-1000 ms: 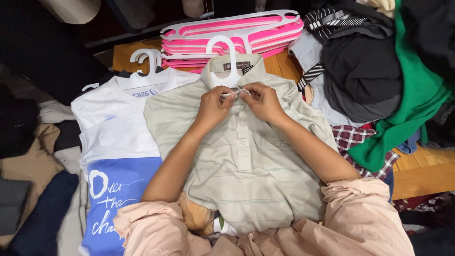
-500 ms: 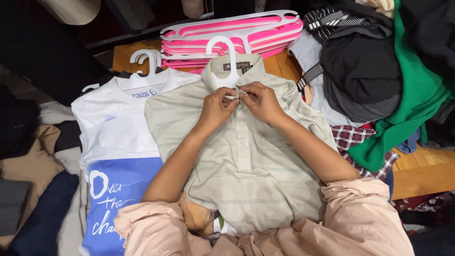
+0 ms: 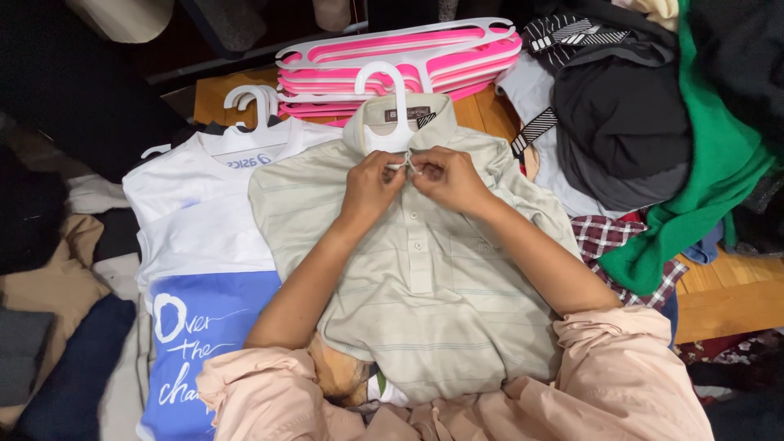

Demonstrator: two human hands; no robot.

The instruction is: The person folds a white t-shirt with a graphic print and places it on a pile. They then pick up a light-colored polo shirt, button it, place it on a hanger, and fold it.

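Polo shirt [image 3: 425,302] placket is pinched at the top button by both hands [image 3: 371,186] [image 3: 445,175], fingers clamped together; the collar should be kept flat.

A home laundry spot: clothes piles [image 3: 653,122] and stacked pink hangers [image 3: 400,61] on wooden floor [image 3: 727,306].

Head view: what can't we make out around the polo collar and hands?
- Top button of the beige polo shirt: hidden by the left hand and right hand.
- White hanger: arms inside the shirt.
- White T-shirt: lower part cut off by the bottom edge.
- Collar label: too small.
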